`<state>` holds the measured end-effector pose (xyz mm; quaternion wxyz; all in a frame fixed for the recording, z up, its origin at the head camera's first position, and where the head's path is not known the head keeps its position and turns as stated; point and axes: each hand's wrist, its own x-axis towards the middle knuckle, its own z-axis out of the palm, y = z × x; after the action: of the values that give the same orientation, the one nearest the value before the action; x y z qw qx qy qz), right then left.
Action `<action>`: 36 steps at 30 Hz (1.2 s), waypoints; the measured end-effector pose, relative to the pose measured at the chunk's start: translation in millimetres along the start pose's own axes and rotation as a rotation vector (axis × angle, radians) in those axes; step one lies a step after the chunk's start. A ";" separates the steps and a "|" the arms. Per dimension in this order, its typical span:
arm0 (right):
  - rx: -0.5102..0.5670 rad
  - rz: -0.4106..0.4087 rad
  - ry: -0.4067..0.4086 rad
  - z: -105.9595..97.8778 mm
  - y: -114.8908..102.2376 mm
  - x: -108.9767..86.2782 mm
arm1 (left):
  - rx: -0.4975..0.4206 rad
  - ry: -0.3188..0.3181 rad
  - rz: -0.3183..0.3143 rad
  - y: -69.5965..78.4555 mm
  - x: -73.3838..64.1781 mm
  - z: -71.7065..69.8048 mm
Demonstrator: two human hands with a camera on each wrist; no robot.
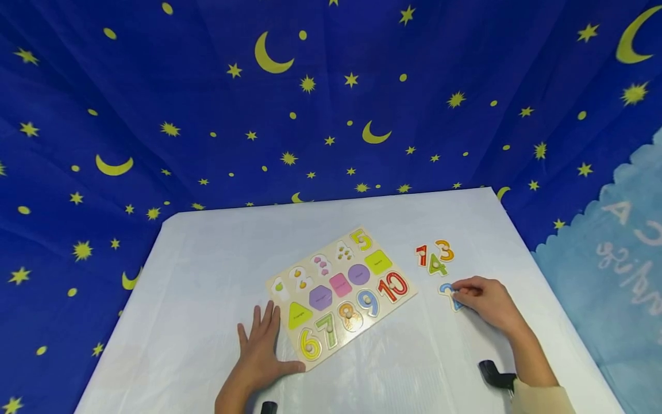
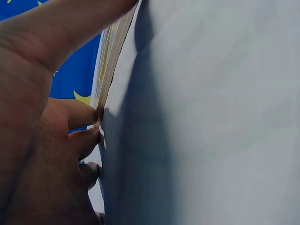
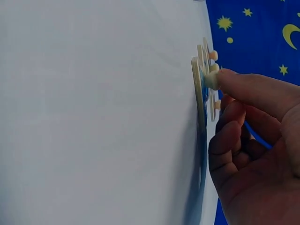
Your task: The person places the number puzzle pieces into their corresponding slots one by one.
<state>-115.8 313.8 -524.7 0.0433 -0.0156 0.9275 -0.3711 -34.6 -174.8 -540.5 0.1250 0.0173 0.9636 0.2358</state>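
A wooden number puzzle board (image 1: 338, 338) lies tilted on the white table in the head view. My left hand (image 1: 261, 351) is spread at its left side, with the fingers on the left edge and the thumb at the near corner. My right hand (image 1: 488, 302) pinches the knob of a blue number 2 piece (image 1: 445, 289). The right wrist view shows that piece (image 3: 199, 89) edge-on, low over or on the table. Beyond it lie the red 1 (image 1: 422, 255), orange 3 (image 1: 444, 250) and green 4 (image 1: 437, 264) pieces.
Numbers 5 to 10 sit in the board; the slots in its upper left show fruit pictures. A black device (image 1: 496, 375) is at my right wrist. A blue star-and-moon cloth (image 1: 331, 115) surrounds the white table (image 1: 233, 247).
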 end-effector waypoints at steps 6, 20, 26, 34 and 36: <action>-0.038 -0.016 -0.011 0.8 2.9 -1.8 | -0.005 0.006 0.003 0.9 -0.8 1.5; -0.060 -0.081 0.052 6.9 -6.8 1.1 | -0.002 0.005 0.001 -6.3 -0.4 -0.9; -0.081 -0.050 0.063 4.0 -11.1 -3.0 | -0.007 0.011 0.011 -5.1 0.6 1.8; -0.083 -0.045 0.078 4.2 -7.7 -1.7 | -0.001 -0.011 0.006 -1.9 1.2 -0.3; -0.083 -0.042 0.077 5.5 -7.8 -0.2 | 0.000 -0.009 0.010 -2.1 1.8 -0.8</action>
<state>-115.1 304.4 -523.3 -0.0012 -0.0227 0.9426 -0.3332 -36.5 -176.8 -541.2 0.1280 0.0231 0.9629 0.2365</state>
